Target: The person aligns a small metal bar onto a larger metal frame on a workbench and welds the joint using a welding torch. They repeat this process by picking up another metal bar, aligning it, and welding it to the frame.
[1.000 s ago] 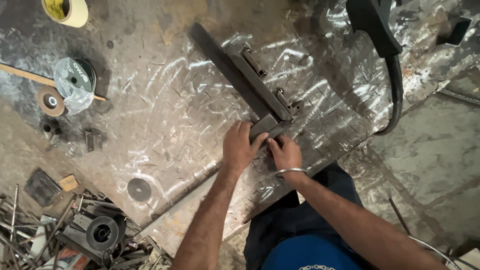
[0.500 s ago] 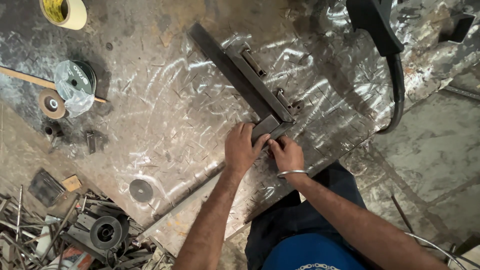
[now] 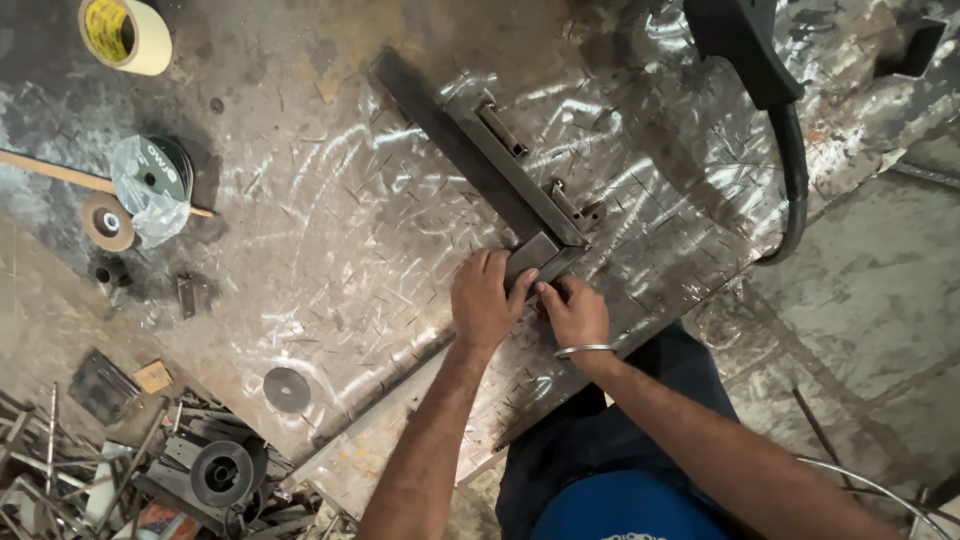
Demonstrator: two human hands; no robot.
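A long dark steel bar lies diagonally on the scratched metal worktable, with small hinge-like pieces along its right side. At its near end a short square steel block sits against it. My left hand presses on the block's left side, fingers bent over it. My right hand, with a metal bangle on the wrist, pinches the block's near right corner.
A roll of masking tape sits at the far left. A wrapped disc spool, a grinding disc and a flat disc lie on the table's left. Scrap metal and a motor fill the floor at lower left. A black cable tool hangs at upper right.
Both hands stay on the block with barely any shift. The view has drifted slightly.
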